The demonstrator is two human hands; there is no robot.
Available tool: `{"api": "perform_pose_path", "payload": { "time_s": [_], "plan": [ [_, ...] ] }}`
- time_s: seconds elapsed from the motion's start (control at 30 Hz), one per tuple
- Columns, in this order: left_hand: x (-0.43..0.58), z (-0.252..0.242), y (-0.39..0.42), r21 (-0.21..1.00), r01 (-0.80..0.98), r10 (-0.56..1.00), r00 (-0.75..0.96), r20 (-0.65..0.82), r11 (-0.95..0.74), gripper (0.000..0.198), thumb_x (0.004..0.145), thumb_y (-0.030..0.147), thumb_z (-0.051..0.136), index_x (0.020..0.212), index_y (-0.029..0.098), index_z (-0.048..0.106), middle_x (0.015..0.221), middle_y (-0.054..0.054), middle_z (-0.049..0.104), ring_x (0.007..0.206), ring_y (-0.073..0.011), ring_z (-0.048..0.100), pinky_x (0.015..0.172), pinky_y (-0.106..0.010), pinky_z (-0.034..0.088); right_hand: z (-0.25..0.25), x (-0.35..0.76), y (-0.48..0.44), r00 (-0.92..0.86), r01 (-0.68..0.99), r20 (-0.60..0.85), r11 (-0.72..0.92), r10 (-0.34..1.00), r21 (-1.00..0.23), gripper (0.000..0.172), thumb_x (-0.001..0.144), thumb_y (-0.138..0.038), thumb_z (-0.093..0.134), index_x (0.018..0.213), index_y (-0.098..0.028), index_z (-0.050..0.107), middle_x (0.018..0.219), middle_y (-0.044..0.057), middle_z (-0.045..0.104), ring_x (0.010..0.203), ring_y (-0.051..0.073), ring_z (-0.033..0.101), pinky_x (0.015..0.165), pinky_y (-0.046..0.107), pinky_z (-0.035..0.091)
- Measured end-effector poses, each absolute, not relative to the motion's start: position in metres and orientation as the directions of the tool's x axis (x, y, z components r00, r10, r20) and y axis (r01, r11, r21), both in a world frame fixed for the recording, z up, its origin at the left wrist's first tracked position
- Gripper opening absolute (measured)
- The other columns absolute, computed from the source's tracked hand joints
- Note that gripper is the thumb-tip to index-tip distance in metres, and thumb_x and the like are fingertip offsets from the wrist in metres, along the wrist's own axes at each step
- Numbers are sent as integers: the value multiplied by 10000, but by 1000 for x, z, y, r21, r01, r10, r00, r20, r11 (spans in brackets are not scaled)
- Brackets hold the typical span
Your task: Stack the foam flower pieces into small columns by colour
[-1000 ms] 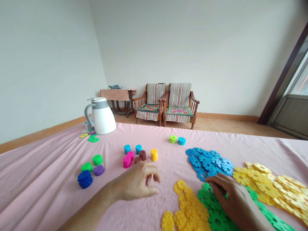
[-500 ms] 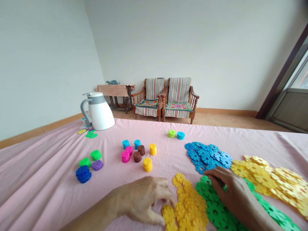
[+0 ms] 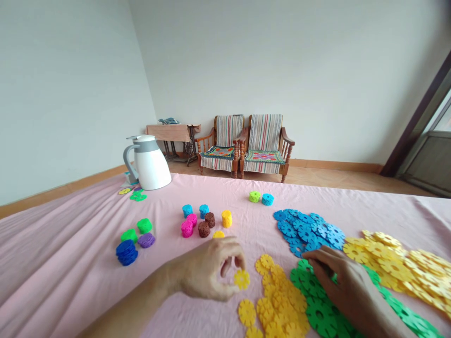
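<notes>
Between its thumb and fingers, my left hand point(image 3: 211, 270) holds a yellow notched disc point(image 3: 241, 279), raised just left of the near yellow pile point(image 3: 282, 303). My right hand point(image 3: 347, 281) rests over the green discs point(image 3: 319, 312), fingers bent, the fingertips near the lower edge of the blue pile point(image 3: 306, 230); whether anything is under them is hidden. A single yellow disc point(image 3: 247, 312) lies at the near pile's left edge. Behind my left hand, a yellow stack point(image 3: 218, 234) is partly covered.
Small pink point(image 3: 187, 229), brown point(image 3: 204, 229), light blue and yellow point(image 3: 226, 218) stacks stand mid-table. Dark blue point(image 3: 127, 252), green and purple point(image 3: 146, 240) stacks are at left. A white jug point(image 3: 151, 164) stands at the back left. More yellow discs point(image 3: 394, 263) lie at right.
My left hand has lifted off the cloth beside the yellow pile, up and slightly left, with a yellow disc now in its fingers. My right hand has barely moved. The view has shifted slightly.
</notes>
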State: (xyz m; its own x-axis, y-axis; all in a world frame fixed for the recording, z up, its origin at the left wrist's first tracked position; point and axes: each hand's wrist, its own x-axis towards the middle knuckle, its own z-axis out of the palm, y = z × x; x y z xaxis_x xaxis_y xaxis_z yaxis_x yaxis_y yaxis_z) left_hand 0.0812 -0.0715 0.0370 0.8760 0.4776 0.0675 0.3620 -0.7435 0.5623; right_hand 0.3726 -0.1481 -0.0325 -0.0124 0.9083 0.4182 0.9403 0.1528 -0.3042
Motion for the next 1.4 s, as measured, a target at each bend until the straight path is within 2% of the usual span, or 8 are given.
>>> {"api": "perform_pose_path", "payload": {
  "time_s": [0.1,0.23,0.47,0.73,0.87,1.0,1.13,1.4],
  "plan": [
    [68,41,-53,576,467,666,721,191,-671,215,663,159,577,869,182,522,834,10,504,624,-84,452,568,-203,378,-33,373,-148,-22,938,405,159,914,-308,265,837,-332,442,934,-264,678,890,23,689,767,171,652,664,266,517],
    [57,36,-32,605,532,770,594,231,-592,198,663,163,561,853,171,505,785,28,483,549,-59,418,511,-193,354,-34,373,-148,-30,933,385,165,922,-321,252,837,-319,442,922,-268,674,877,15,684,772,164,651,637,245,514],
    [56,25,-25,538,636,806,570,156,-554,196,630,145,539,824,163,515,679,46,484,533,-69,413,496,-193,315,-33,370,-149,-28,937,362,150,932,-314,256,853,-330,420,925,-275,660,896,17,677,792,170,645,685,273,511],
    [54,28,-26,556,615,793,592,144,-560,219,645,163,564,861,160,531,702,44,489,533,-69,413,497,-192,324,-31,369,-150,-29,940,414,166,910,-298,257,853,-332,423,911,-272,665,875,12,681,770,165,644,686,269,503],
    [61,40,-41,572,502,697,694,182,-649,168,686,165,585,852,167,555,794,26,504,587,-69,440,543,-190,360,-31,371,-150,12,938,440,143,898,-316,258,858,-351,420,912,-277,662,875,5,678,764,158,637,666,263,496],
    [74,38,-61,527,342,443,893,73,-778,168,675,194,663,824,175,589,723,37,521,637,-88,479,608,-198,378,-30,369,-151,-1,935,421,150,907,-321,248,862,-340,421,922,-277,653,876,4,671,757,153,632,662,262,493],
    [86,28,-73,518,194,246,969,32,-833,254,660,248,692,884,189,588,751,21,545,677,-117,502,605,-201,392,-26,358,-154,-54,924,385,193,921,-331,247,870,-322,414,949,-266,641,887,12,661,788,145,631,686,247,493],
    [93,19,-81,476,127,183,980,74,-870,258,643,201,678,869,194,553,811,8,556,752,-137,517,652,-204,410,-26,348,-153,-62,918,406,212,912,-335,261,876,-322,406,932,-254,651,883,23,663,788,148,635,695,247,490]
  ]
}}
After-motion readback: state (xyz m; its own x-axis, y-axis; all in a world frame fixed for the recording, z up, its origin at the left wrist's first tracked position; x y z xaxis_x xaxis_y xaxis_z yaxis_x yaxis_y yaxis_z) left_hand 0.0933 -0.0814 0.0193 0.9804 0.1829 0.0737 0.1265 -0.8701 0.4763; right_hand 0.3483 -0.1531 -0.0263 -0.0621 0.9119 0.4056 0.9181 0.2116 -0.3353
